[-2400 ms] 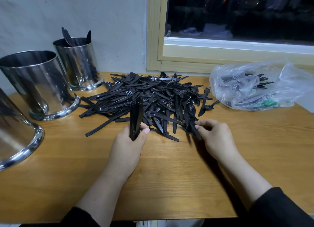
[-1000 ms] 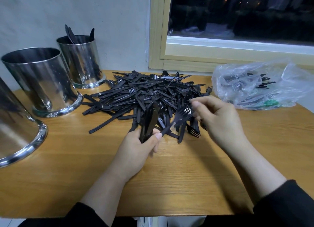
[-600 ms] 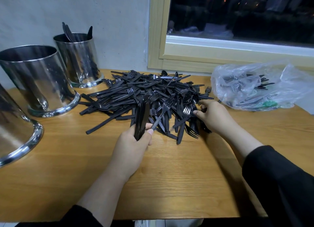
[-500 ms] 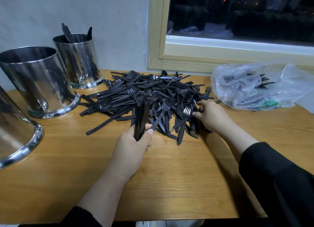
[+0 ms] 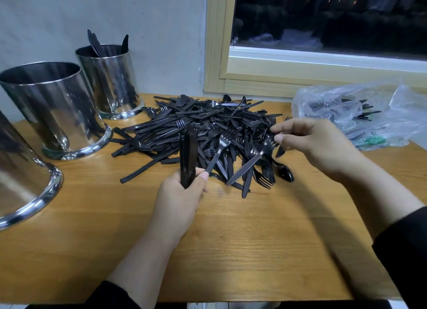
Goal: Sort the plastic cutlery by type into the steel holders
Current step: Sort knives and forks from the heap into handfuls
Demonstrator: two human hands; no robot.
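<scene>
Desk: wooden, light oak grain. Wall: pale, plastered, set behind the desk. Window: dark glass, framed in pale wood, placed at upper right. Bag: clear plastic, crumpled, laid on the desk below the window.

The left hand grips a bundle of black cutlery upright; the right hand pinches a fork over the pile mid-surface.

head view | looks forward-down | close over table | single view
</scene>
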